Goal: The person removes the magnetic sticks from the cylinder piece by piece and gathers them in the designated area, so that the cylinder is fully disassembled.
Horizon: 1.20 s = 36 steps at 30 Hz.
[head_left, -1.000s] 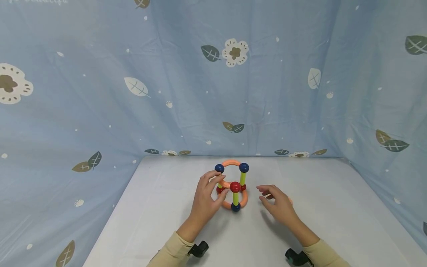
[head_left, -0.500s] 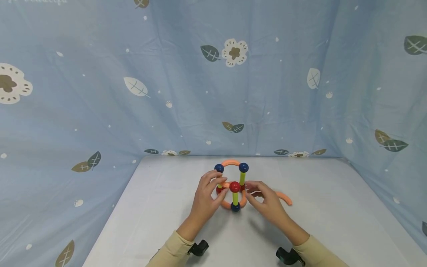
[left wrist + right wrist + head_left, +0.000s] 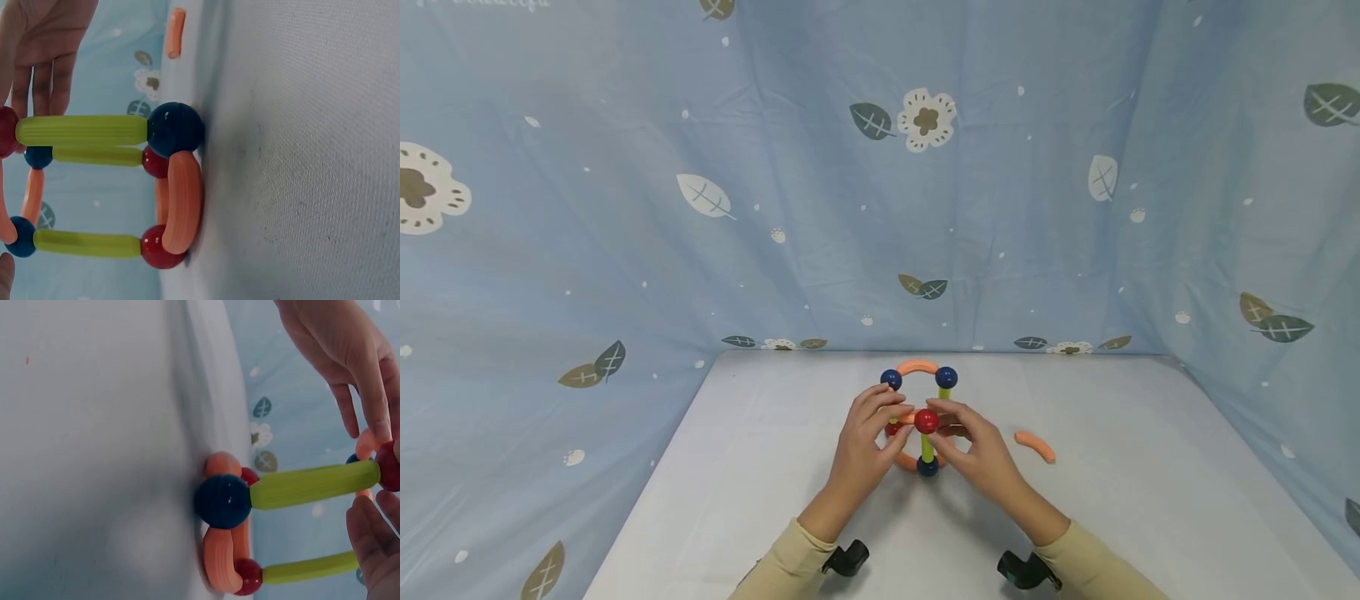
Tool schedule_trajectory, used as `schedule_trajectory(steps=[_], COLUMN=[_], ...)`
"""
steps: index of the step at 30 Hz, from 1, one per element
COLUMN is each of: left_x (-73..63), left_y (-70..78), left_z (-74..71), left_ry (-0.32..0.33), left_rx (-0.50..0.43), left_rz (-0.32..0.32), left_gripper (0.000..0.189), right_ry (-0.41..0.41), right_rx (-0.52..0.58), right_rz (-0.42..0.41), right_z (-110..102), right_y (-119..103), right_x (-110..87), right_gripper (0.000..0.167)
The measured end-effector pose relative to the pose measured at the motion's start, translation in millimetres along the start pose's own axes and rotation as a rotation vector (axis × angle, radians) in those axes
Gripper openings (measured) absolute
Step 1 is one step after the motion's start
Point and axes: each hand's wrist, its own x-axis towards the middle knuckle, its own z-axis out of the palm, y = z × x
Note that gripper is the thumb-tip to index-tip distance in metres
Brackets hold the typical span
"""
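Note:
A frame of magnetic sticks and balls stands upright on the table, with lime straight sticks, orange curved sticks, and red and blue balls. My left hand [image 3: 861, 437] pinches the orange curved stick [image 3: 907, 418] of the upper ring. That stick meets the upper front red ball [image 3: 927, 421], which my right hand [image 3: 981, 454] pinches from the right. Below the red ball, a lime stick [image 3: 84, 130] runs to a blue ball [image 3: 223, 500] at the table. The right hand hides part of the back right upright in the head view.
One loose orange curved stick [image 3: 1035, 447] lies on the white table [image 3: 1120, 500] to the right of the frame. A blue patterned cloth [image 3: 1015, 208] hangs behind the table. Black wrist cameras [image 3: 847, 558] sit under both forearms.
My right hand has moved left from beside the frame to the upper front red ball, uncovering the loose orange stick. The left hand has stayed at the upper ring.

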Motion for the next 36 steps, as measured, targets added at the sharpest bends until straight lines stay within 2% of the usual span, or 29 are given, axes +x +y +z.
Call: schedule_trajectory(steps=[4,14,36], left_x=[-0.1,0.8,-3.5], left_y=[-1.0,-1.4,-2.9], left_z=[0.5,0.4,1.2], left_ry=[-0.003,-0.015,-0.044], left_rx=[0.002,0.017,0.046], left_rz=[-0.003,-0.006,-0.039], left_gripper=[0.026,0.023,0.02], right_ry=[0.006,0.009,0.027], right_rx=[-0.006,-0.018,-0.014], right_rz=[-0.029,-0.029,0.009], right_z=[2.8,2.7,2.5], right_y=[-0.5,-3.0,-6.2], right_x=[0.1,0.2,-2.9], right_gripper=[0.043,0.042,0.044])
